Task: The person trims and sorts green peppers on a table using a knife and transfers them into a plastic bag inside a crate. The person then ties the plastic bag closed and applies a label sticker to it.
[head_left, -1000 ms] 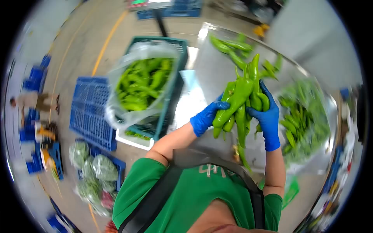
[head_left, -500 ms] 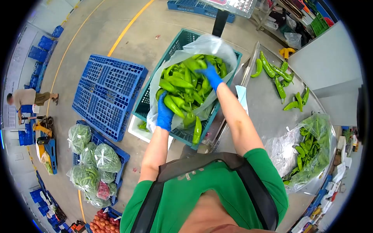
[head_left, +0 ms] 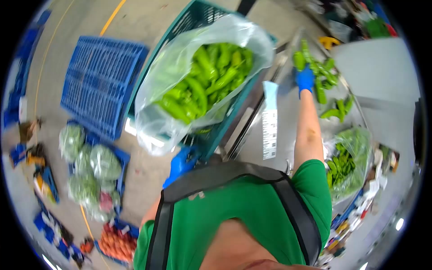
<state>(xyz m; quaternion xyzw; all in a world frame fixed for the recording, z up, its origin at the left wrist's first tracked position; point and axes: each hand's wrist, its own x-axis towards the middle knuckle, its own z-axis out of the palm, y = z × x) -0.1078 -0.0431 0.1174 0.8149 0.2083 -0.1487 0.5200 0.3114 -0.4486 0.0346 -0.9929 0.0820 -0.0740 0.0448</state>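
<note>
A clear plastic bag (head_left: 153, 105) filled with long green peppers (head_left: 204, 81) stands wide-mouthed inside a dark green crate (head_left: 221, 137). My left hand (head_left: 181, 163), in a blue glove, is low beside the crate's near corner. Its fingers look loosely apart, with nothing visible in them. Out to the right, my blue-gloved right hand (head_left: 305, 79) is down at the loose green peppers (head_left: 325, 74) on the metal table (head_left: 285, 117). Its fingertips lie against the peppers but are blurred, so a grip cannot be made out.
Another clear bag (head_left: 353, 180) of green peppers lies on the table's near right part. A printed label strip (head_left: 270, 121) hangs along the table's left edge. Left of the crate are a blue pallet (head_left: 101, 85), bagged greens (head_left: 105, 162) and round reddish-brown produce (head_left: 116, 243).
My right hand has left the bag in the crate and moved right to the table's loose peppers. My left hand has let go of the bag and dropped toward my body. The view has shifted.
</note>
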